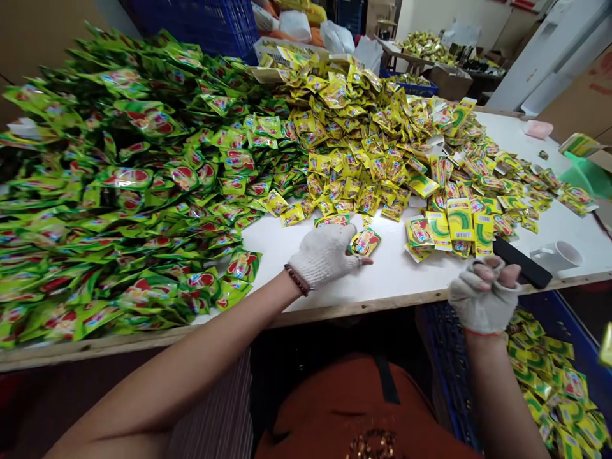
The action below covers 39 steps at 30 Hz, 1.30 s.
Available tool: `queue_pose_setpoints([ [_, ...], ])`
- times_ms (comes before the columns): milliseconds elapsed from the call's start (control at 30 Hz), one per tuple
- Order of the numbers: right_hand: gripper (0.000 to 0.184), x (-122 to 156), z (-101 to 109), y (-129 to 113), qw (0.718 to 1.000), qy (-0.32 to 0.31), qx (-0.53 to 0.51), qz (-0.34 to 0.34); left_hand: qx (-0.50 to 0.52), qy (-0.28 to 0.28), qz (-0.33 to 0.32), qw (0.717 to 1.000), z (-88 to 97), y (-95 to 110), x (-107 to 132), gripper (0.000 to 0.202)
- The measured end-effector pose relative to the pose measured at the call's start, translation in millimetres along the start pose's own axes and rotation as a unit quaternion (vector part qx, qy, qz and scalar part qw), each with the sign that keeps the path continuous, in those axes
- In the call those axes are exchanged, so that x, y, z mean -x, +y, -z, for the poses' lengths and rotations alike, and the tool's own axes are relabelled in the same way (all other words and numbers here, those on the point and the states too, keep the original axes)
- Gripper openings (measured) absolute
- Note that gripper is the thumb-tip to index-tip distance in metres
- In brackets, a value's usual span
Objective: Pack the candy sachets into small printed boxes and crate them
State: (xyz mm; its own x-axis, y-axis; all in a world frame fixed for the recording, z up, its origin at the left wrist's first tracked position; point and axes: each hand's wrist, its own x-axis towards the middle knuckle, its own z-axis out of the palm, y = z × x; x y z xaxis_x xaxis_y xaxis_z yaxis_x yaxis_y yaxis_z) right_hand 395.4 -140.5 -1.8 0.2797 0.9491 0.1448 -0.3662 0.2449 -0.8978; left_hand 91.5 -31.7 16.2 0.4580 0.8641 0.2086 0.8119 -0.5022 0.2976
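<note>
My left hand (326,256), in a white fingerless glove with a beaded bracelet at the wrist, rests low over the white table. Its thumb and fingers close around the left side of a small green-and-yellow candy packet (367,242) with a red fruit print. Another such packet (332,220) lies just behind the fingers. My right hand (485,296), gloved the same way, is raised at the table's front edge with its fingers curled in; nothing shows in them. Beyond it stand flat yellow-and-green candy boxes (460,220) in a loose cluster.
Green packets (143,185) are heaped at left, smaller yellow packets (354,121) at centre and right. A black oblong object (523,262) and a white mug (557,256) sit near the right edge. Below, a blue crate (442,344) holds yellow-green packets; a yellow item (606,344) shows at far right.
</note>
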Motion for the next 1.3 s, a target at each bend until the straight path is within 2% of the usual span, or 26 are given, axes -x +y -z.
queue_pose_setpoints([
  [67, 0.033, 2, -19, 9, 0.998, -0.025, 0.037, -0.046, -0.034, -0.009, 0.037, 0.999, -6.4, 17, -10, 0.06],
  [167, 0.035, 0, -53, 31, 0.982, -0.09, 0.118, -0.114, -0.05, -0.018, 0.061, 0.997, -15.2, 35, -19, 0.055],
  [233, 0.042, -6, -70, 44, 0.969, -0.099, 0.184, -0.134, 0.017, 0.003, 0.081, 0.997, -20.2, 39, -16, 0.055],
  [300, 0.047, -12, -80, 56, 0.963, -0.084, 0.223, -0.123, 0.126, 0.038, 0.105, 0.986, -25.4, 40, -4, 0.052],
  [433, 0.048, -18, -91, 71, 0.969, -0.094, 0.209, -0.088, 0.332, 0.074, 0.096, 0.936, -35.2, 36, 26, 0.035],
  [567, 0.041, -9, -99, 76, 0.968, -0.141, 0.195, -0.068, 0.483, 0.102, 0.112, 0.862, -38.9, 30, 47, 0.041],
  [600, 0.039, -6, -100, 76, 0.966, -0.155, 0.2, -0.053, 0.497, 0.108, 0.11, 0.854, -39.1, 27, 51, 0.043],
  [633, 0.039, -3, -99, 76, 0.962, -0.167, 0.213, -0.034, 0.493, 0.115, 0.103, 0.856, -39.1, 24, 54, 0.043],
  [767, 0.037, 3, -90, 75, 0.928, -0.187, 0.318, 0.048, 0.364, 0.141, 0.032, 0.92, -38.2, 14, 62, 0.031],
  [833, 0.036, 4, -85, 75, 0.911, -0.191, 0.356, 0.082, 0.329, 0.13, -0.005, 0.935, -37.3, 11, 63, 0.024],
  [900, 0.038, 5, -82, 74, 0.903, -0.196, 0.369, 0.101, 0.338, 0.123, -0.011, 0.933, -36.9, 11, 62, 0.024],
  [1000, 0.039, 6, -82, 73, 0.902, -0.198, 0.369, 0.107, 0.41, 0.125, 0.047, 0.902, -37.7, 13, 61, 0.03],
  [1067, 0.036, 5, -82, 70, 0.898, -0.201, 0.375, 0.115, 0.432, 0.116, 0.072, 0.891, -37.3, 13, 60, 0.027],
  [1233, 0.011, -4, -92, 59, 0.881, -0.232, 0.397, 0.11, 0.385, 0.094, 0.018, 0.918, -28.0, 10, 55, 0.01],
  [1300, 0.01, -10, -97, 59, 0.893, -0.219, 0.382, 0.095, 0.405, 0.085, 0.036, 0.91, -25.5, 12, 51, 0.01],
])
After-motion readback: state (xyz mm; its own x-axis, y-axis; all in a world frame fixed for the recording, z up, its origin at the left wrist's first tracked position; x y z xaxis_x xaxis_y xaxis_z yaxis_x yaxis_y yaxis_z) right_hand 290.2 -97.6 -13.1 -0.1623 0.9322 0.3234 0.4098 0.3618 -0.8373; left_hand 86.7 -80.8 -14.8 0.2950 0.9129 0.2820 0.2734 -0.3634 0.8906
